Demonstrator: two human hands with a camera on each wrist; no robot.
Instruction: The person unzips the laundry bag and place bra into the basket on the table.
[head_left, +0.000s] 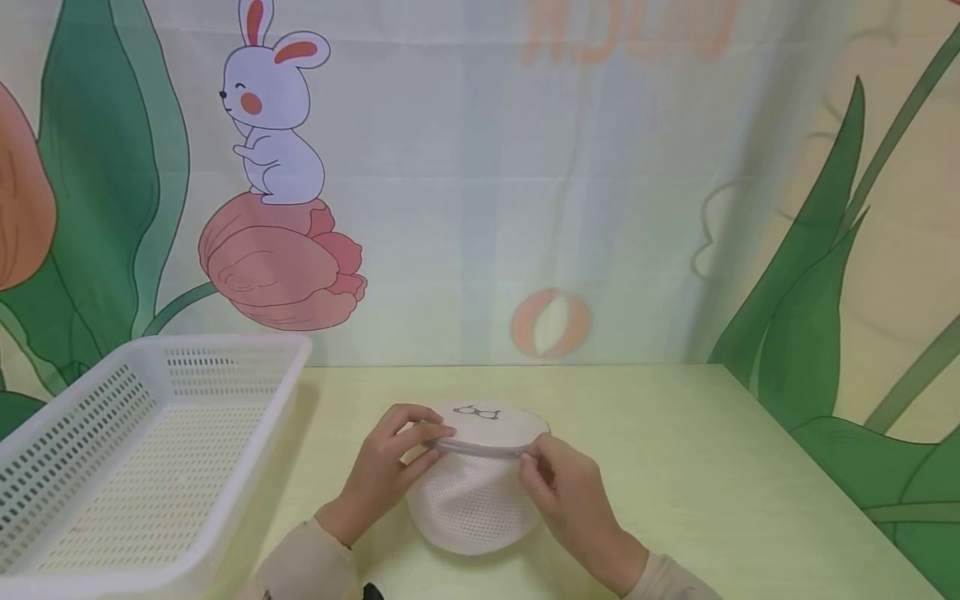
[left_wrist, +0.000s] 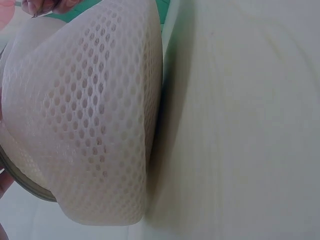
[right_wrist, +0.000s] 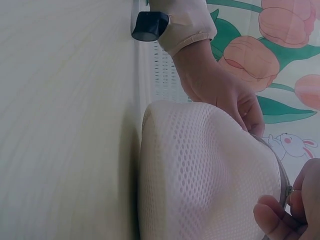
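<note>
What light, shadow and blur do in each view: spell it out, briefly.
Head view: soft light, a faint shadow just right of the white basket, and the printed orange ball on the backdrop looking hazy; left wrist view: greyish and dim, a dark shadow on the tabletop along the base of the mesh bag; right wrist view: a similar dark shadow along that base, no strong glare.

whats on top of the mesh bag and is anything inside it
Atop the mesh bag is a pale lid with a glasses drawing, its edge held by the left hand. Anything inside is hidden by the lid and mesh.
</note>
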